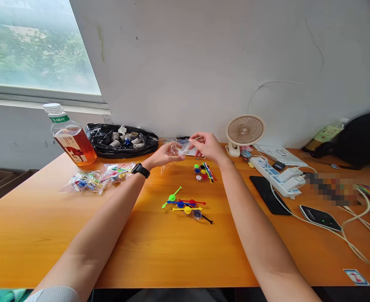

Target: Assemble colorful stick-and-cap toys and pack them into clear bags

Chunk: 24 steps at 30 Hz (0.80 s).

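Note:
Between my two hands is a clear plastic bag (182, 147), crumpled and see-through. My left hand (163, 156), with a black watch at the wrist, grips its left side. Fingers of my right hand (206, 147) pinch its right edge. Nearer to me on the table lie several arrow spinners with suction cups: a green spinner (172, 197), a yellow spinner (187, 209), blue and red ones, and a black spinner (207, 218). Just below my right hand is a small group of coloured round pieces and arrows (203, 172).
Filled clear bags (86, 181) lie at left beside a bottle of amber drink (74, 140). Behind them is a black plastic bag (122, 141) with cardboard-like rolls. At right are a small fan (245, 131), a power strip (274, 174), a black phone (268, 195) and loose white cables.

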Each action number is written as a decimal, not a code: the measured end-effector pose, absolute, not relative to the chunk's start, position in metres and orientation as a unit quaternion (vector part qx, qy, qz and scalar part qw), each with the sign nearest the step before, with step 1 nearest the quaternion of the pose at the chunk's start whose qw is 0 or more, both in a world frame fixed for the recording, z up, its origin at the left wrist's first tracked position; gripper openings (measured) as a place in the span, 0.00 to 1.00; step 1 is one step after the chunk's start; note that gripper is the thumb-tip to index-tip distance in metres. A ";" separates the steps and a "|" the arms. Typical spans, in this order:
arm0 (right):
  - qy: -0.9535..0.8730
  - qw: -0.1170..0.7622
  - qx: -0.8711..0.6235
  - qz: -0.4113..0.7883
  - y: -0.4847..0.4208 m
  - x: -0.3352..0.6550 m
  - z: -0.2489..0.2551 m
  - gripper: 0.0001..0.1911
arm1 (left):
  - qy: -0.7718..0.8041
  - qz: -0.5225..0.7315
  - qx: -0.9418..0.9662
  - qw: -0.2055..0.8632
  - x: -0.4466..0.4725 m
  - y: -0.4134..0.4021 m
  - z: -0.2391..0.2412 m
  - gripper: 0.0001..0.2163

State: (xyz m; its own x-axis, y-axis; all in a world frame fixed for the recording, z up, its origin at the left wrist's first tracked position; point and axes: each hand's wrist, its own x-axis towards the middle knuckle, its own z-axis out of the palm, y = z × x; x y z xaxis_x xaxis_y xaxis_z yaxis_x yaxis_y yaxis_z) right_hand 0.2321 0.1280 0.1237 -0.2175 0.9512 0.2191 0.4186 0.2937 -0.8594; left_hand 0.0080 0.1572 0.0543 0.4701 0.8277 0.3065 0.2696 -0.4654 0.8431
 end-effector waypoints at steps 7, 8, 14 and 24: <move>-0.724 0.399 -0.487 0.281 0.123 0.228 0.128 0.14 | 0.376 0.349 0.768 0.383 0.000 0.165 0.045 0.29; -0.732 0.404 -0.478 0.270 0.121 0.228 0.130 0.14 | 0.382 0.347 0.765 0.386 -0.001 0.165 0.044 0.29; -0.824 0.266 -0.374 0.331 0.107 0.223 0.137 0.14 | 0.363 0.338 0.765 0.409 -0.004 0.164 0.044 0.24; -0.795 -0.170 -0.352 0.464 0.113 0.196 0.090 0.20 | 0.385 0.319 0.761 0.413 -0.007 0.162 0.045 0.26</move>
State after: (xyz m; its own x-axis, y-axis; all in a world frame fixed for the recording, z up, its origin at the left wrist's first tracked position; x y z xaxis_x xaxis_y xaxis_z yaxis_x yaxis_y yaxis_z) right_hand 0.1962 0.1133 0.0897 -0.6943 0.4018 -0.5971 0.7175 0.3217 -0.6178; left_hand -0.0072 0.1621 0.0453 0.4996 0.8497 0.1686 0.3227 -0.3632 0.8741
